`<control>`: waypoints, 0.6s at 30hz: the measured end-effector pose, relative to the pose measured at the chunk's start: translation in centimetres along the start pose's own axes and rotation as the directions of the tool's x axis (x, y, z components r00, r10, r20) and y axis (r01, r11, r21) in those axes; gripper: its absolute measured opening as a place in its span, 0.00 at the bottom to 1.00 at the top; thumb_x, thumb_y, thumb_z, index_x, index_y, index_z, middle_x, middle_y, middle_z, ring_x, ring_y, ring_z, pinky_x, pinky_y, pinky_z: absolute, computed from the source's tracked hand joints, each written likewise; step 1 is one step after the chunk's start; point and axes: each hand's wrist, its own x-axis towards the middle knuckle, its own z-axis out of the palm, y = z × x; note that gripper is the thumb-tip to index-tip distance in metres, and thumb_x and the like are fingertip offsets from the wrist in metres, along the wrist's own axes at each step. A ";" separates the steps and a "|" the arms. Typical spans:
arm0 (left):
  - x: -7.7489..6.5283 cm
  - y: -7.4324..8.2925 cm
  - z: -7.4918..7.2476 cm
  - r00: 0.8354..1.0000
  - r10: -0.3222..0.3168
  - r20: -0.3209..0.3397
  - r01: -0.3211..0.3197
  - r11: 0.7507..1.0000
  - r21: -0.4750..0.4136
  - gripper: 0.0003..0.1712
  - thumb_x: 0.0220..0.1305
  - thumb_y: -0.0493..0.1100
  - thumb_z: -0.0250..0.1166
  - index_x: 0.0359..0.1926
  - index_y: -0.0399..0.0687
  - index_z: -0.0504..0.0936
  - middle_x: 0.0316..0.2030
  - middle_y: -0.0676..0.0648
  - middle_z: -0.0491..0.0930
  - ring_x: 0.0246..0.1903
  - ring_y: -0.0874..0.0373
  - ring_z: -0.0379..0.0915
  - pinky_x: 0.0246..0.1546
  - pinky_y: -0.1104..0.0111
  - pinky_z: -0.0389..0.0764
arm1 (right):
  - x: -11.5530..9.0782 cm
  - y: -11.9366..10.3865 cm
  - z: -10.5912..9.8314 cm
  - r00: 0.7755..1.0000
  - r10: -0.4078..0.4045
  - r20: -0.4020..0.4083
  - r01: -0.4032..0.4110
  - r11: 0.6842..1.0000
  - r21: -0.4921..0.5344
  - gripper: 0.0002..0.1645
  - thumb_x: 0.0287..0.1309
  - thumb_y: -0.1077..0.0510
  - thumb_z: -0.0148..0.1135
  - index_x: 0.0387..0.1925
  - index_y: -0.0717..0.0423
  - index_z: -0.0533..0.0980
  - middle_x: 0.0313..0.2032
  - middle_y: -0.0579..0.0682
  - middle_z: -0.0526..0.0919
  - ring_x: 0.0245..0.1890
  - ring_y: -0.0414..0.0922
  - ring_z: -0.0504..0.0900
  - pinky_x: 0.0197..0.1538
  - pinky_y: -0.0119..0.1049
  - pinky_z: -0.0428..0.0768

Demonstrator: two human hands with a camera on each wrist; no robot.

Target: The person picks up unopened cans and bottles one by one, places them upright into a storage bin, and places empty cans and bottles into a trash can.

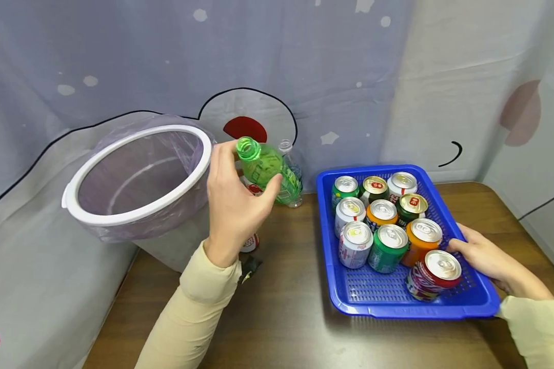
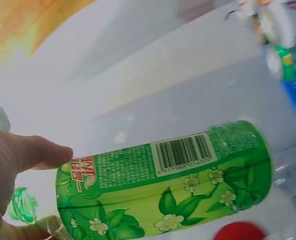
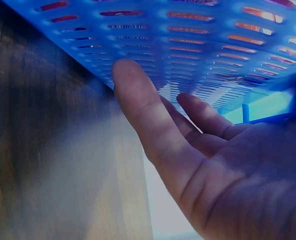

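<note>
My left hand [image 1: 237,205] grips a green plastic drink bottle [image 1: 264,166] near its neck. The bottle has no cap and tilts with its mouth toward me; its flower-patterned label [image 2: 163,185] and barcode show in the left wrist view. On the right, my right hand [image 1: 494,259] holds the side of a blue plastic basket [image 1: 374,310], thumb at the rim. From the right wrist view, its fingers [image 3: 138,105] lie against the slotted outside. Several drink cans stand in the basket, among them a dark red one [image 1: 431,277] at the near right, leaning slightly.
Left of my left hand stands a white bin [image 1: 134,220] lined with a translucent bag. Behind the green bottle is a clear plastic bottle [image 1: 295,200]. A red-and-white can [image 1: 251,243] and a dark crumpled wrapper [image 1: 250,267] are partly hidden by my left arm.
</note>
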 end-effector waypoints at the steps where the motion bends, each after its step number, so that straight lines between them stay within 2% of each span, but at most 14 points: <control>1: 0.5 0.8 -0.9 1.000 0.008 -0.021 -0.008 1.000 -0.022 0.32 0.42 0.42 0.74 0.51 0.40 0.75 0.44 0.44 0.74 0.45 0.55 0.70 0.42 0.63 0.76 | 0.0 0.0 0.0 1.000 0.001 0.001 -0.001 1.000 -0.004 0.30 0.66 0.65 0.42 0.66 0.68 0.48 0.43 0.55 0.79 0.36 0.48 0.85 0.35 0.50 0.84; 5: 2.2 3.6 -4.4 0.992 0.018 -0.121 -0.030 0.995 -0.099 0.30 0.42 0.37 0.74 0.48 0.32 0.74 0.42 0.41 0.73 0.45 0.55 0.71 0.42 0.60 0.80 | 0.0 -0.1 -0.1 1.000 0.004 0.003 -0.004 1.000 -0.020 0.31 0.66 0.65 0.41 0.67 0.69 0.46 0.45 0.60 0.78 0.36 0.48 0.85 0.35 0.50 0.84; 8: 3.4 4.6 -6.4 0.979 0.005 -0.202 -0.039 0.985 -0.168 0.29 0.41 0.35 0.74 0.46 0.31 0.74 0.41 0.47 0.74 0.44 0.54 0.74 0.41 0.59 0.83 | 0.0 -0.2 -0.1 1.000 0.003 -0.002 -0.003 0.999 -0.032 0.31 0.66 0.66 0.41 0.67 0.69 0.46 0.45 0.63 0.77 0.35 0.48 0.84 0.35 0.49 0.84; 12: 4.8 4.6 -8.6 0.950 -0.053 -0.306 -0.027 0.967 -0.252 0.29 0.39 0.33 0.74 0.46 0.38 0.74 0.41 0.49 0.75 0.42 0.50 0.76 0.41 0.63 0.83 | -0.1 -0.2 -0.1 1.000 0.014 0.003 -0.014 1.000 -0.023 0.32 0.66 0.65 0.41 0.68 0.69 0.45 0.46 0.63 0.77 0.36 0.48 0.84 0.35 0.49 0.84; 15: 5.5 4.0 -10.0 0.921 -0.103 -0.375 0.001 0.965 -0.262 0.30 0.37 0.32 0.73 0.46 0.41 0.73 0.40 0.45 0.78 0.41 0.49 0.76 0.40 0.66 0.82 | -0.1 -0.1 -0.1 1.000 0.017 0.006 -0.017 1.000 -0.018 0.32 0.66 0.65 0.40 0.68 0.69 0.45 0.46 0.63 0.77 0.36 0.49 0.84 0.35 0.49 0.84; 18: 5.9 3.0 -11.2 0.898 -0.126 -0.421 0.019 0.968 -0.248 0.31 0.36 0.31 0.73 0.46 0.42 0.73 0.41 0.44 0.79 0.42 0.49 0.75 0.37 0.68 0.82 | -0.1 -0.2 -0.1 1.000 0.012 0.009 -0.012 1.000 -0.015 0.32 0.67 0.65 0.40 0.68 0.69 0.45 0.46 0.63 0.77 0.36 0.49 0.84 0.35 0.50 0.84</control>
